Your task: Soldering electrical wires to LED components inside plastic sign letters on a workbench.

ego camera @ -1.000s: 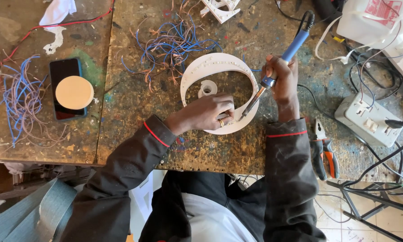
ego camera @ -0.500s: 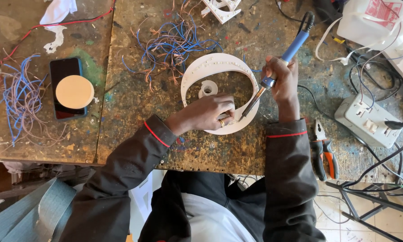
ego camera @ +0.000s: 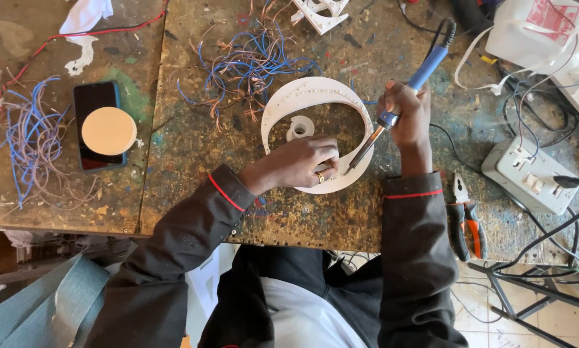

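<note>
A white ring-shaped shell [ego camera: 315, 96] lies on the worn workbench [ego camera: 193, 154], with a small white spool [ego camera: 299, 127] inside it. My left hand [ego camera: 305, 161] rests on the ring's near rim, fingers pinched on something small that I cannot make out. My right hand [ego camera: 406, 113] grips a blue-handled soldering iron [ego camera: 415, 80], its metal tip slanting down to the rim right beside my left fingertips. Both sleeves are dark with red cuffs.
Loose blue and copper wire bits [ego camera: 250, 61] lie behind the ring, another bundle [ego camera: 31, 138] at far left. A dark phone with a round cream disc [ego camera: 107, 130] sits left. Pliers [ego camera: 464, 219], a white socket block [ego camera: 528, 177], cables and a white container [ego camera: 537, 32] crowd the right.
</note>
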